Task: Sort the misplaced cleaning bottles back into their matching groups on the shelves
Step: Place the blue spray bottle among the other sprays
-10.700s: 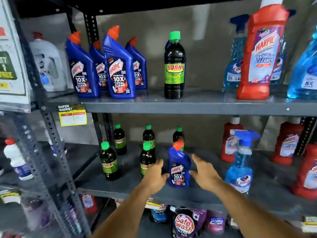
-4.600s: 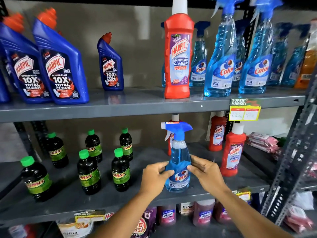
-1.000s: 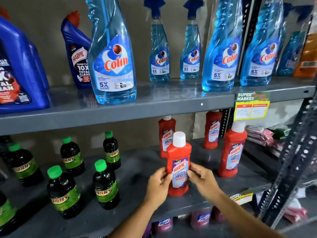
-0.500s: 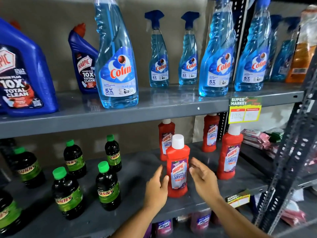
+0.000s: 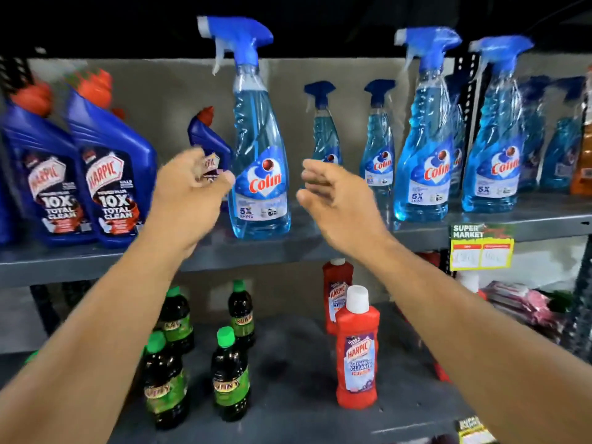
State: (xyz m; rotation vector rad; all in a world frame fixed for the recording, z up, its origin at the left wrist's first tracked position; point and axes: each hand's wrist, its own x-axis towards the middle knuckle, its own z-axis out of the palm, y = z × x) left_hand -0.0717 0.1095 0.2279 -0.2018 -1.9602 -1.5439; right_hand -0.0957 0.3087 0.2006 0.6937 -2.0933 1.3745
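A blue Colin spray bottle stands alone near the front of the upper shelf, apart from the other Colin sprays further right. My left hand is raised just left of it, my right hand just right of it; both are open, holding nothing and not touching it. Behind my left hand a small blue Harpic bottle is partly hidden. The red Harpic bathroom cleaner stands on the lower shelf, in front of another red one.
Big blue Harpic toilet cleaners fill the upper shelf's left. Dark green-capped Sunny bottles stand on the lower shelf's left. A yellow price tag hangs on the upper shelf edge; a perforated upright rises at far right.
Both hands let go of the red Harpic bathroom cleaner on the lower shelf and rose to either side of the lone Colin spray bottle on the upper shelf. The view tilted upward.
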